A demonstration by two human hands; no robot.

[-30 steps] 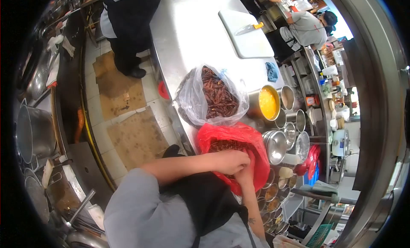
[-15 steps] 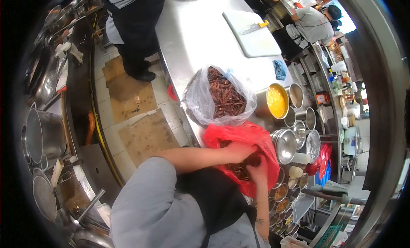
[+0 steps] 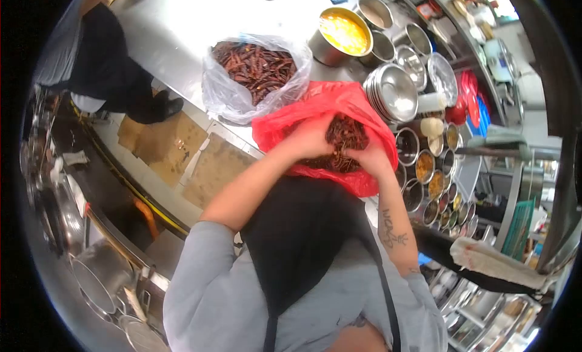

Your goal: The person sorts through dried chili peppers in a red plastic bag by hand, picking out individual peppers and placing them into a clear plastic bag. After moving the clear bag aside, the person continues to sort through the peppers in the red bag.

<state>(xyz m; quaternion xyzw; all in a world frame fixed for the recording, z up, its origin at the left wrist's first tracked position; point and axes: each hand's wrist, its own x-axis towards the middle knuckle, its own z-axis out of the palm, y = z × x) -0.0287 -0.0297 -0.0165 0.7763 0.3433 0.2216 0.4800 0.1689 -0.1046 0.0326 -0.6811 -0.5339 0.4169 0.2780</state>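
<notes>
A red plastic bag (image 3: 337, 96) sits at the table edge in front of my body, its mouth spread wide. Both my hands are inside it. My left hand (image 3: 314, 137) and my right hand (image 3: 371, 158) hold a bunch of dark dried chilies (image 3: 347, 134) between them, fingers curled round it and partly hidden. More chilies lie under the hands in the bag. Just beyond stands a clear plastic bag (image 3: 221, 97), open and full of dried red chilies (image 3: 257, 68).
To the right are a pot of yellow liquid (image 3: 344, 32), stacked steel bowls (image 3: 394, 92) and several small containers of ingredients (image 3: 425, 165). The steel table (image 3: 163, 34) runs to the far left. A person in a black apron (image 3: 112, 64) stands on the left floor side.
The view has tilted and shifted, so the bags appear higher and further left. My hands have brought a bunch of chilies up into clearer sight within the red bag.
</notes>
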